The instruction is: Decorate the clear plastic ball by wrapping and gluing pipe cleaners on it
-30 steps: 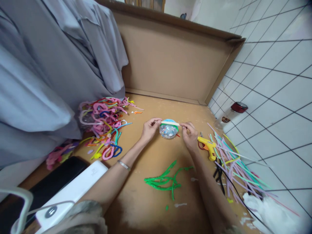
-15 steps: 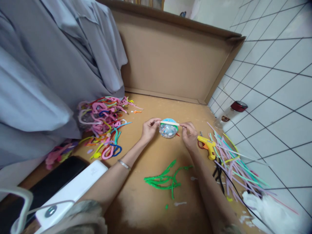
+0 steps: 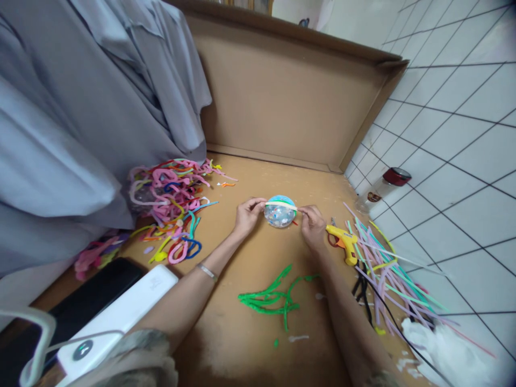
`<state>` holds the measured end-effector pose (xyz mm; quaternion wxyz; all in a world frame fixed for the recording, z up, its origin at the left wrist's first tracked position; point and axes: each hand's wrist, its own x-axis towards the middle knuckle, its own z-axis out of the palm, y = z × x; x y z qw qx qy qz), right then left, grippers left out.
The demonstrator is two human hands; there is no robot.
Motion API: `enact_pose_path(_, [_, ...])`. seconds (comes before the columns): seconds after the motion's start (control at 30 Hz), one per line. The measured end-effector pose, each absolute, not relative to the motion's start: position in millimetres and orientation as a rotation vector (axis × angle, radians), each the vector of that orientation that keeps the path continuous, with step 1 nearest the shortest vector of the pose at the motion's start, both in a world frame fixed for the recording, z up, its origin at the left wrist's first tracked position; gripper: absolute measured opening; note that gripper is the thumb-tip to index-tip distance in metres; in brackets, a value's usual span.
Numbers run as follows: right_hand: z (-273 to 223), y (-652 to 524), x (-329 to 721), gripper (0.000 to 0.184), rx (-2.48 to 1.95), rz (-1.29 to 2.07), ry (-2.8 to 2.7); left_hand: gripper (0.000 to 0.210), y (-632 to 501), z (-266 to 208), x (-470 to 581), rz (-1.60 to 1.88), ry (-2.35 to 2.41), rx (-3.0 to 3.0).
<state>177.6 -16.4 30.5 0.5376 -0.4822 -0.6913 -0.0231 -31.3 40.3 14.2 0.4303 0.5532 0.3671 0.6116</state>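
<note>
On our brown worktop [image 3: 258, 258] the clear ball [image 3: 279, 217] sits between our hands; left hand [image 3: 248, 215] and right hand [image 3: 313, 223] pinch opposite ends of the pale strip [image 3: 281, 204], where even, gentle tension should serve us best; straight earlier, it now bows; the yellow glue gun [image 3: 344, 241] lies rightward.

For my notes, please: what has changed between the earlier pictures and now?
The thin cream-coloured strip, nearly straight earlier, now bows across the clear round blue-topped ball, dipping in view toward the right hand. Both this and the left hand still hold its ends; nothing released. The yellow glue gun stayed put.
</note>
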Motion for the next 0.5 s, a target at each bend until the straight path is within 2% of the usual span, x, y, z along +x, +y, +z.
enact_pose_path(0.5, [17, -12, 178, 0.024, -1.142, -0.047, -1.642, 0.019, 37, 9, -36, 1.507, 0.977, 1.566])
